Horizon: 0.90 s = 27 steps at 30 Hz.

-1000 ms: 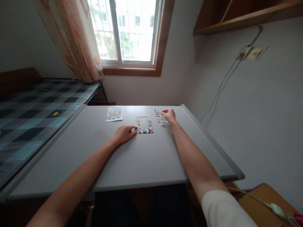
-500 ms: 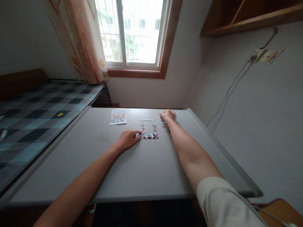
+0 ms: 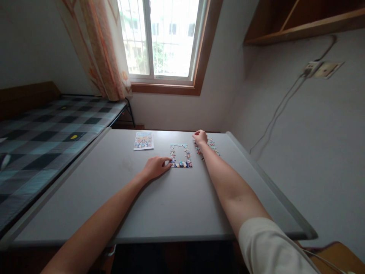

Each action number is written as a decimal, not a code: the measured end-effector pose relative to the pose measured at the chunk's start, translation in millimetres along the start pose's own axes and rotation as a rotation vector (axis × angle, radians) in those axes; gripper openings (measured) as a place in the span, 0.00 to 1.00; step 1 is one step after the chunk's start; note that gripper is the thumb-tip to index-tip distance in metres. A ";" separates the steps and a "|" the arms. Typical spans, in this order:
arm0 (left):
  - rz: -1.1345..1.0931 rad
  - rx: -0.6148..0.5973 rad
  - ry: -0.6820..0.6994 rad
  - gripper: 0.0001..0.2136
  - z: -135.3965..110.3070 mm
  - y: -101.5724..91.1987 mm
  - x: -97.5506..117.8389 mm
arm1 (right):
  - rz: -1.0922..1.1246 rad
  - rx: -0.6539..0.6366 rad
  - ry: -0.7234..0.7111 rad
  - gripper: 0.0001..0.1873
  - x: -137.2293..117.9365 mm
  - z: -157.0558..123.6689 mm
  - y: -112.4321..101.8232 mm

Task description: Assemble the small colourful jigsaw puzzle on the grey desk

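Observation:
A jigsaw puzzle (image 3: 189, 158) lies on the grey table, its border joined into an upright rectangle around a bare middle, with a wider filled strip along the bottom. At its lower left edge rest the thumb and fingertips of my left hand (image 3: 156, 166), slightly apart. Loose puzzle pieces (image 3: 211, 144) are spread to the right of the border. Over the left part of these pieces is my right hand (image 3: 200, 137), fingers pinched together; whatever is between the fingertips is too small to make out. My hand and forearm hide some of the pieces.
A printed picture sheet (image 3: 144, 141) lies left of the puzzle on the grey table (image 3: 171, 205). A bed with a checked mattress (image 3: 85, 120) stands along the left. Behind are a window and curtain (image 3: 104, 57). A cable (image 3: 275, 114) hangs on the right wall.
My right hand has shifted slightly up and left, uncovering more of the loose pieces, and its fingers are pinched. My left hand stays at the puzzle's edge. The view has moved slightly.

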<state>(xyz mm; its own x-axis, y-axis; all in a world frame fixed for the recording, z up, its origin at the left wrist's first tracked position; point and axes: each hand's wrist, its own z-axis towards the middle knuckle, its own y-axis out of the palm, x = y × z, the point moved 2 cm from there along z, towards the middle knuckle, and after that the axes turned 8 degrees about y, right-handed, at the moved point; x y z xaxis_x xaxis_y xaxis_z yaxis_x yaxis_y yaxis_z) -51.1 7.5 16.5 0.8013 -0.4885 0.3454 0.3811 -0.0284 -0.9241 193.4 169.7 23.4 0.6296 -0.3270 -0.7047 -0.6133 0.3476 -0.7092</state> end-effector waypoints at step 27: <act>0.033 0.016 0.005 0.19 0.5 2.2 -4.2 | 0.349 -0.373 -0.360 0.07 22.4 -129.6 4.4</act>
<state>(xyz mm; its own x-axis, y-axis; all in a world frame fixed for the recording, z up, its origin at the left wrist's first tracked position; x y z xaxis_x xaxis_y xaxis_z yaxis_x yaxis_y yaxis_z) -53.4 9.9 13.1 0.8114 -0.4932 0.3136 0.3613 0.0016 -0.9325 142.9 50.0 2.2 0.4438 0.0897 -0.8916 -0.8960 0.0293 -0.4430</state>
